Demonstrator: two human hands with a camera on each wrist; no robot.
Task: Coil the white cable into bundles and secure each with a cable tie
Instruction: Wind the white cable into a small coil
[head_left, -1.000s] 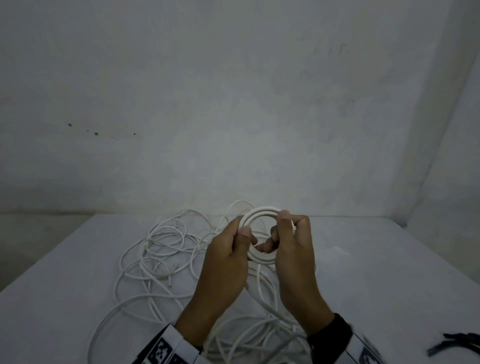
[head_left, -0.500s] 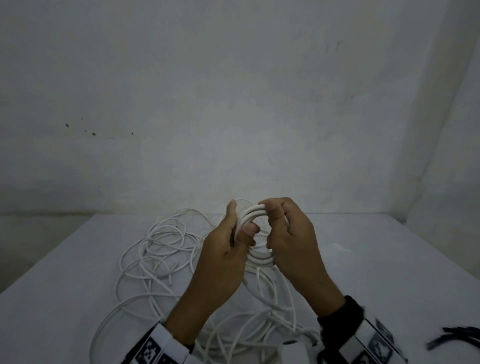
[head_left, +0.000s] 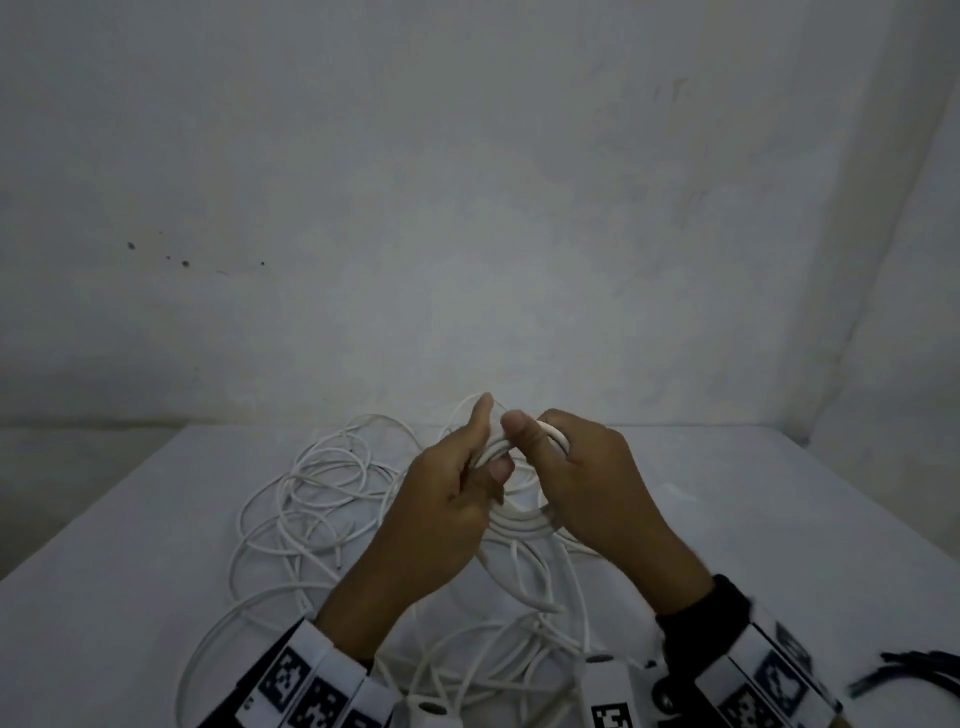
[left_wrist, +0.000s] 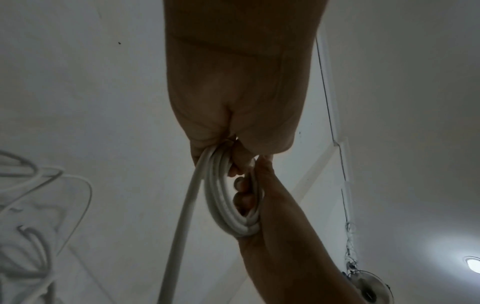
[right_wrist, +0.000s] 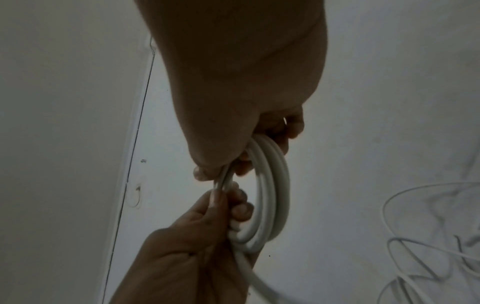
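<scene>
1. Progress: one small coil (head_left: 524, 522) of the white cable (head_left: 311, 499) is formed, a few turns thick, held up between both hands above the table (head_left: 779, 545); no tie on it that I can see, so I judge the first bundle wound but not secured.
2. Left to do: most of the cable lies as loose loops on the table, below and to the left of the grip; that all needs coiling and tying; dark strips (head_left: 904, 675) at the near right edge, well apart from the grip, may be the cable ties, too blurred to confirm.
3. Left hand (head_left: 441, 514): fingers curled round the left side of the coil, thumb up along its top; firm wrap, not a pinch; the free strand leaves the coil at this grip and drops toward the table (left wrist view).
4. Right hand (head_left: 587, 488): thumb and curled fingers clamp the top-right of the coil, turns stacked side by side in the grip (right wrist view).
5. Orientation: the coil stands roughly upright between the hands, its open face toward the person, its axis running away toward the wall (head_left: 467, 208); slightly oval, long axis about vertical in both wrist views; lower arc hangs below both grips.
6. Risk, my read: turns can spring apart if either hand lets go before a tie is on.
</scene>
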